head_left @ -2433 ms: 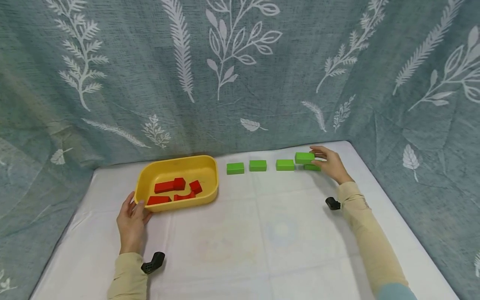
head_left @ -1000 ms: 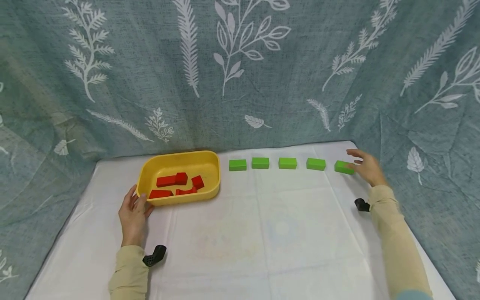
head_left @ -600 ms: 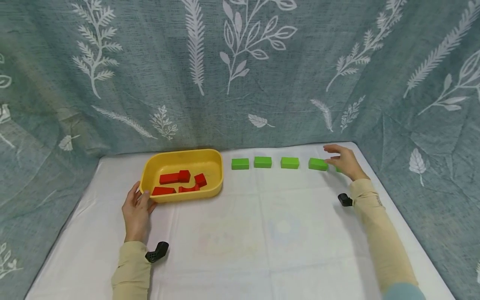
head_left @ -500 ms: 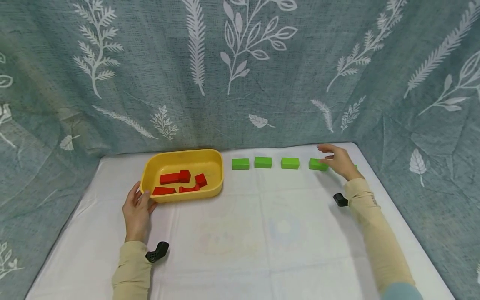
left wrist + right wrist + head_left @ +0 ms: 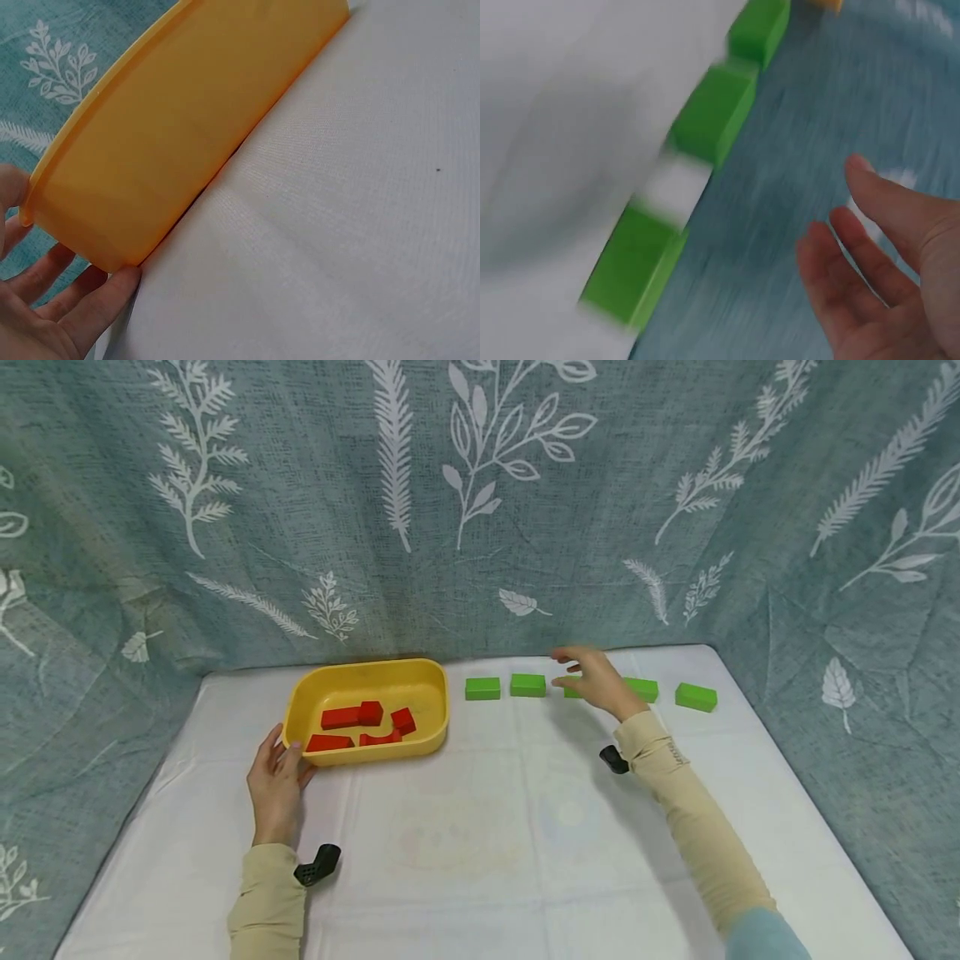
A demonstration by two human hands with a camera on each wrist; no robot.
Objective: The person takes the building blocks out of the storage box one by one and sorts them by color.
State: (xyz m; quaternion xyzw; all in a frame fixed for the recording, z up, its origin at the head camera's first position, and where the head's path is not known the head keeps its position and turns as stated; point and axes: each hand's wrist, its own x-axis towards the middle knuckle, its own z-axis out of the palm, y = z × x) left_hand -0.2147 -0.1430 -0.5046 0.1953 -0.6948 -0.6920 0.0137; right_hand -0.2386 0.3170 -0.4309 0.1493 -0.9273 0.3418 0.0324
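Observation:
My left hand (image 5: 273,789) holds the near left corner of a yellow plastic tub (image 5: 365,757). The left wrist view shows its thumb at the rim and its fingers against the outer wall (image 5: 127,157). Inside the tub lie several red blocks (image 5: 341,718), one with an arched cutout. My right hand (image 5: 594,681) is over the row of green blocks along the table's back edge, fingers apart and nothing in them. It partly hides the third block (image 5: 572,687) and the fourth block (image 5: 642,690). Green blocks (image 5: 716,105) show blurred beside the hand in the right wrist view.
Two green blocks (image 5: 482,688) stand between the tub and my right hand; another green block (image 5: 696,697) sits slightly turned at the right end. A white cloth (image 5: 465,860) covers the table. Behind hangs a blue-green leaf-patterned curtain (image 5: 420,602).
My right hand set a green block down fourth in the row and touched the rightmost block. It then let go and moved left along the row. The left hand stayed at the tub.

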